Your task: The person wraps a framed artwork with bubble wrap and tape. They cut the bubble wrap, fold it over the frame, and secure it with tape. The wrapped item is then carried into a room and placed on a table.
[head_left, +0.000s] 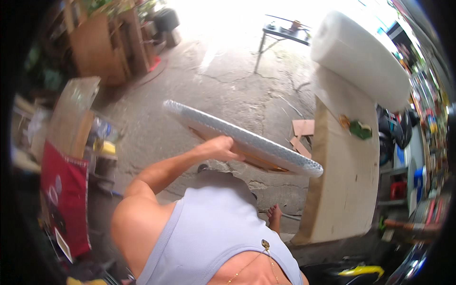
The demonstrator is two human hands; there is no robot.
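Observation:
My left hand (219, 148) is closed round a flat panel wrapped in bubble wrap (247, 137), gripping it near the middle of its side. The panel is held on edge, slanting down from far left to near right. Its right end reaches close to the long pale table's side. Brownish parts show through the wrapping on the side facing me. What the panel is under the wrap, I cannot tell. Low beside my body hangs my right hand (274, 212), its fingers apart and nothing in it, between my body and the table.
On the right stands the long pale table (342, 180), bearing a large roll of bubble wrap (356, 57) and a green tape roll (361, 130). Cardboard pieces (303, 128) lie on the concrete floor beside it. Leaning boards (97, 50) and a red cloth (64, 194) are at the left.

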